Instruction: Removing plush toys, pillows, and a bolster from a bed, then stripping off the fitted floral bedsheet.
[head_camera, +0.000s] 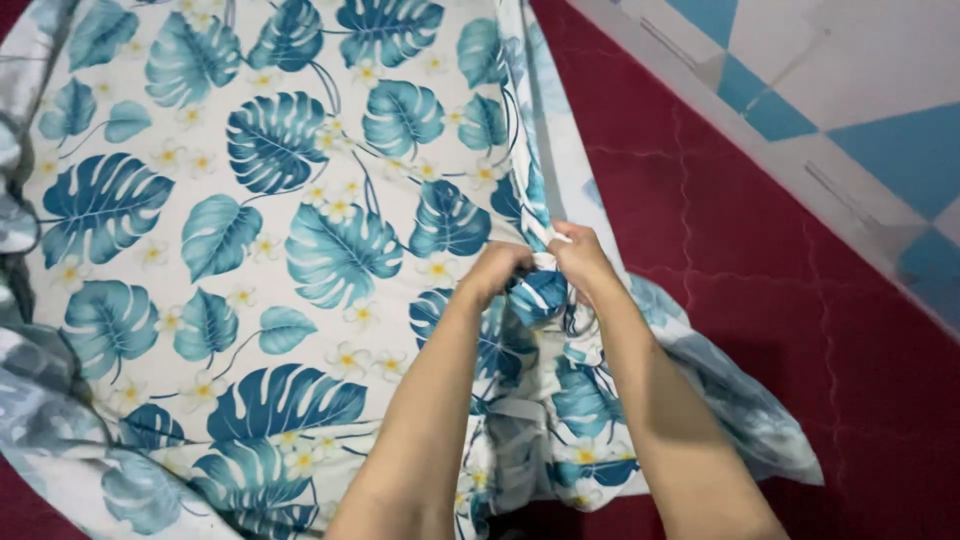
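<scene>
A large cream bedsheet (250, 220) printed with blue leaves and small white flowers lies spread over a dark red floor. My left hand (495, 272) and my right hand (580, 258) meet at the sheet's right edge. Both pinch a bunched fold of the fabric (540, 290) between them, knuckles close together. The cloth gathers into creases below my hands and hangs down between my forearms.
A dark red padded floor (760, 300) runs along the right of the sheet. A wall with white and blue tiles (850, 110) stands at the upper right. Grey patterned cloth (20, 380) edges the sheet on the left.
</scene>
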